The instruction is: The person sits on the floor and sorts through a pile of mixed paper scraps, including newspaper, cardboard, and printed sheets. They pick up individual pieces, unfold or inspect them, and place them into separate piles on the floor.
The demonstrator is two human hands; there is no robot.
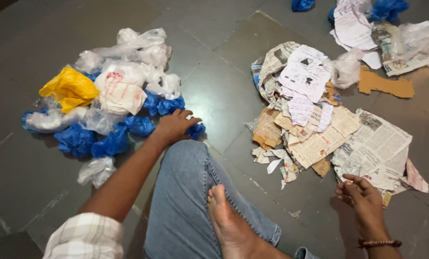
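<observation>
My left hand reaches out over my knee, fingers spread, at the near edge of a heap of plastic bags, touching or just above a crumpled blue bag. The heap holds blue, white, clear and one yellow bag. My right hand hovers low at the right with fingers loosely curled, holding nothing I can see, just below a torn newspaper sheet. A pile of crumpled newspaper and paper scraps lies between the hands.
I sit on a grey tiled floor with my jeans-clad leg and bare foot in front. A brown cardboard piece, more papers and blue bags lie at the far right.
</observation>
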